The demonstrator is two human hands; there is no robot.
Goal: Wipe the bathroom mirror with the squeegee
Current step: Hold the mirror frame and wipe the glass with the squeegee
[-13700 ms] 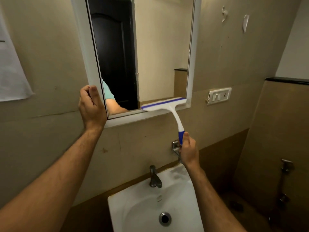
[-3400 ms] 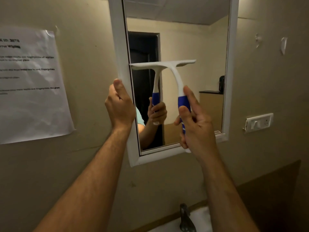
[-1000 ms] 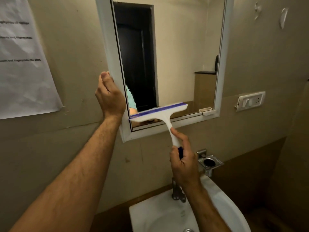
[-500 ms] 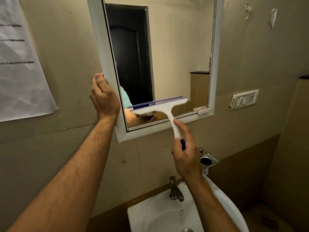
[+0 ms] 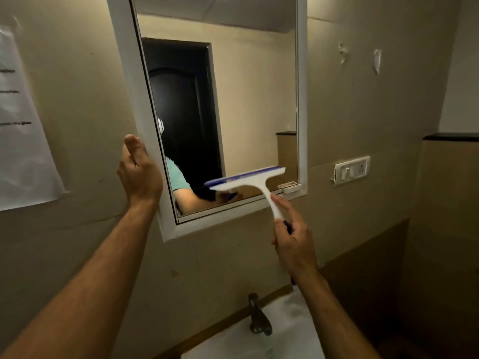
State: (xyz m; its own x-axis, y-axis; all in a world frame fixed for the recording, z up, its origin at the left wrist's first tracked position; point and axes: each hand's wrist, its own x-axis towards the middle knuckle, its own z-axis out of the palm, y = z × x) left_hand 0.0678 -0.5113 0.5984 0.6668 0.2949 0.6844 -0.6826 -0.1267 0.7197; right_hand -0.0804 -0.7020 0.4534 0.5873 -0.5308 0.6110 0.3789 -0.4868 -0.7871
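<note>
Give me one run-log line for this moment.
right hand: grips squeegee handle | blade: low on mirror | left hand: holds mirror frame edge

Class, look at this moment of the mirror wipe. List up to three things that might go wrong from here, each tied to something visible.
1. The squeegee sits tilted, its right end higher, low on the mirror; uneven contact may leave streaks.
2. Its right end is close to the white block at the mirror's bottom right corner; a further stroke may knock it.
3. The right hand holds the handle low down, so the tool may twist.
</note>
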